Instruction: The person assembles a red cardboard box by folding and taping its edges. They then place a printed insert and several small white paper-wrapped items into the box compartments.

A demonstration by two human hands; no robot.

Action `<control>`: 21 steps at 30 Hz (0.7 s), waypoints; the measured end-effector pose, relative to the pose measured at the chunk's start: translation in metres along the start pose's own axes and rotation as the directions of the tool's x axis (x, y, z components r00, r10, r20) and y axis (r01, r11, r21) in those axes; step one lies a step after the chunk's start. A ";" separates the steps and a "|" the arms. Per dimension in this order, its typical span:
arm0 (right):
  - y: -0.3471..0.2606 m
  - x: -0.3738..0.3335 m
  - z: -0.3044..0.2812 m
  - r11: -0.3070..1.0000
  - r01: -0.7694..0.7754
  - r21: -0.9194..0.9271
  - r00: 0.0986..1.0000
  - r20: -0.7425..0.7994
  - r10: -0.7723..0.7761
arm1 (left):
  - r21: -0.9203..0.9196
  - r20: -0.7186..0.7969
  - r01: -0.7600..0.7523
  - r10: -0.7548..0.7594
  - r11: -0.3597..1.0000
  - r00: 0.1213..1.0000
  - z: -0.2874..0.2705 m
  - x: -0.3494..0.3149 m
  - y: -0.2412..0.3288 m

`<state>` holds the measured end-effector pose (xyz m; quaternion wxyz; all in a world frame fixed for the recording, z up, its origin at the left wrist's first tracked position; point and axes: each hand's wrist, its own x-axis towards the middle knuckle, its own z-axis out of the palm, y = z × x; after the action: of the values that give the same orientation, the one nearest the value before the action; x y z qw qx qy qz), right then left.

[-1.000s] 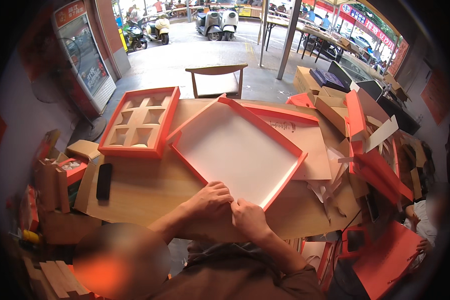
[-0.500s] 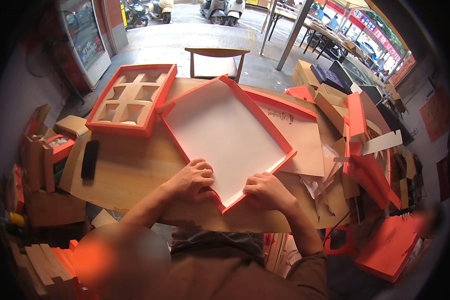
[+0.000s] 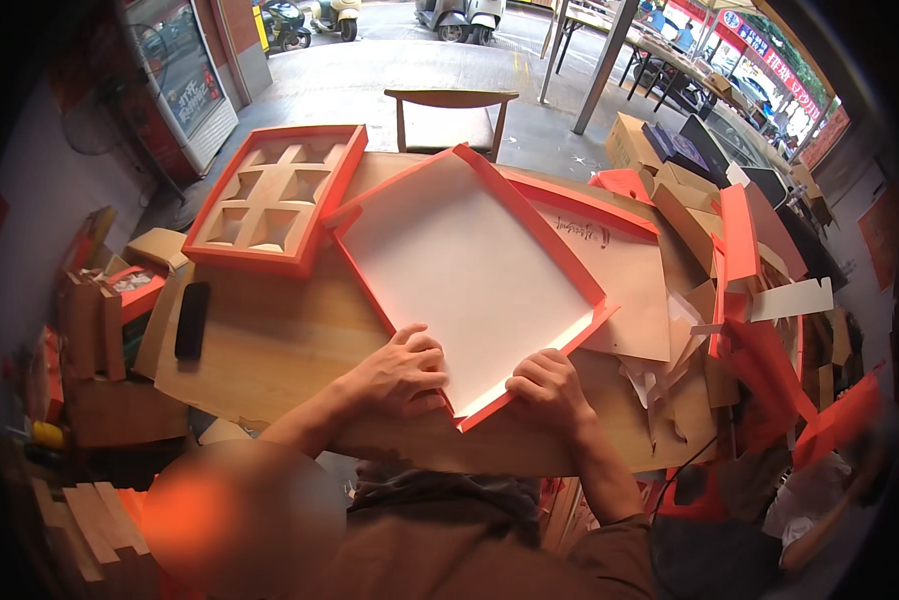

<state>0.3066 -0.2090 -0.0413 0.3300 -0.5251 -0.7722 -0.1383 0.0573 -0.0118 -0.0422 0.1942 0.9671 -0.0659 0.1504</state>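
Note:
A shallow red cardboard box lid (image 3: 470,270) with a white inside lies on the table, turned cornerwise, its near corner toward me. My left hand (image 3: 410,375) grips the near-left wall with bent fingers. On the near-right wall, my right hand (image 3: 550,388) curls its fingers over the rim, the thumb hidden. The left and right corners show walls jutting past each other; the far and near corners meet more closely. To the far left sits a red box (image 3: 280,200) with a pale insert of several square pockets. Neither hand touches it.
A black phone (image 3: 192,320) lies on the wooden table (image 3: 280,340) at left. Under the lid's right side is a pale, red-edged cardboard panel (image 3: 620,270). Boxes and scraps (image 3: 745,300) crowd the right. A chair (image 3: 450,120) stands beyond; another person (image 3: 815,500) is at lower right.
At the far corner the lid's walls now meet more closely. My right fingers have curled further over the rim. The other person's red box has moved up and right. The whole view has shifted slightly.

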 end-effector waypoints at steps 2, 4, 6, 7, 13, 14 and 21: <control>-0.001 0.000 0.001 1.000 -0.006 0.002 1.000 -0.002 0.006 | 0.002 -0.021 -0.041 0.041 0.999 0.999 0.005 -0.003 -0.005; 0.000 0.000 0.002 1.000 -0.009 0.003 1.000 -0.004 0.009 | -0.021 -0.028 -0.019 0.019 1.000 0.999 0.005 -0.003 -0.004; 0.000 0.000 0.004 1.000 -0.017 0.002 1.000 -0.007 0.017 | -0.052 -0.021 0.013 -0.014 0.999 1.000 0.001 -0.002 -0.001; -0.001 -0.001 0.004 1.000 -0.022 0.002 1.000 -0.010 0.022 | -0.070 -0.010 0.036 -0.037 0.997 0.999 -0.002 0.000 0.000; -0.002 0.000 0.005 0.999 -0.037 -0.004 0.999 -0.018 0.037 | -0.080 0.011 0.019 -0.019 0.997 1.000 0.001 -0.001 0.002; -0.002 0.000 0.006 0.999 -0.035 -0.011 0.999 -0.019 0.035 | -0.082 0.006 0.001 -0.001 0.997 1.000 0.006 -0.001 0.001; -0.001 -0.001 0.008 0.999 -0.048 -0.007 0.999 -0.019 0.048 | -0.252 0.066 0.084 -0.069 0.964 0.995 0.020 0.002 0.021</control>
<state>0.3027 -0.2056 -0.0482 0.3385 -0.5434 -0.7557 -0.1379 0.0610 -0.0392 -0.0519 0.3203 0.9399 -0.0527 0.1056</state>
